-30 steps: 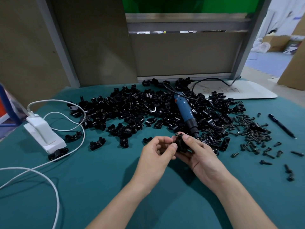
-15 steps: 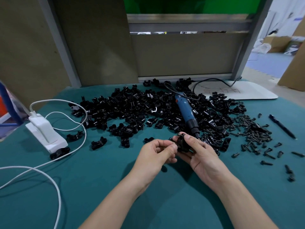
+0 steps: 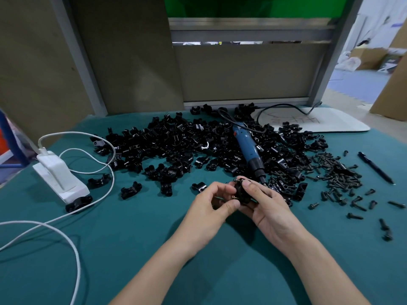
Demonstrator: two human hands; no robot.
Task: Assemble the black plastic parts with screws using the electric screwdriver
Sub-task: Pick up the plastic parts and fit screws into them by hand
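Both hands meet over the green cloth in front of the pile. My right hand (image 3: 267,204) grips a black plastic part (image 3: 241,191), with the index finger curled over its top. My left hand (image 3: 214,200) pinches a small screw (image 3: 234,197) against the part's left side with thumb and fingertips. The blue electric screwdriver (image 3: 247,150) lies on the pile of black plastic parts (image 3: 176,146), tip pointing toward my hands. A heap of black screws (image 3: 337,172) lies to the right.
A white power adapter (image 3: 59,175) with white cables sits at the left. A black pen (image 3: 375,167) lies at the far right. A white board (image 3: 312,121) lies behind the pile. Loose parts and screws dot the green cloth (image 3: 132,238).
The hands stay together over the part. My left thumb and fingers have shifted slightly on the part's left side, and the part has turned a little.
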